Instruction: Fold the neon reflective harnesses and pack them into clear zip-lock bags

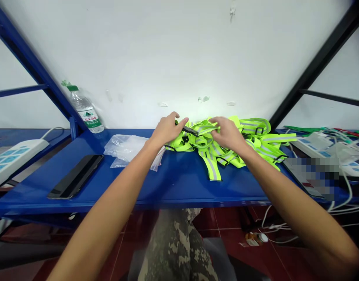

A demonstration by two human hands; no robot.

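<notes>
A tangled heap of neon-yellow reflective straps (213, 170) with grey stripes and black edging lies at the back of the blue table, against the wall. On the heap's left side my left hand (167, 129) is partly closed, with thumb and fingers about a black strap piece (191, 131). My right hand (228, 134) reaches onto the top of the heap, its fingers closed on a yellow strap; the fingertips are partly hidden. A crumpled clear plastic bag (125, 148) lies just left of my left forearm.
A water bottle (87, 111) leans at the back left, and a black phone (76, 176) lies in front of it. White power strips (18, 156) stand at both sides, with tangled cables at right. Blue (30, 54) and black frame bars (313, 66) slope up either side. A small jar (257, 238) lies on the floor.
</notes>
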